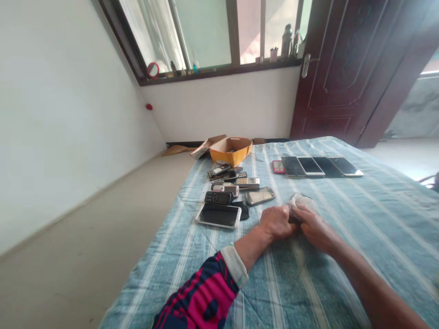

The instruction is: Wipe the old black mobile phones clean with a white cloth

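Observation:
Over the striped bedspread (260, 274), my left hand (277, 222) is closed on a dark flat thing (294, 219), mostly hidden by the fingers; its kind cannot be made out. My right hand (314, 227) meets it from the right, fingers closed on a whitish cloth (303, 201) that lies against that thing. Just beyond my left hand lies a grey touchscreen phone (260, 196). Further left are a white smartphone (218, 215), a black keypad phone (218, 197) and several other old phones in a loose cluster.
Behind the cluster stands an open yellow box (232, 151), its contents barely visible, beside a tilted cardboard flap (208, 146). A row at the far right holds a small red phone (278, 167), a white-framed phone (311, 166) and other dark flat phones. The bed's left edge drops to the floor (103, 228).

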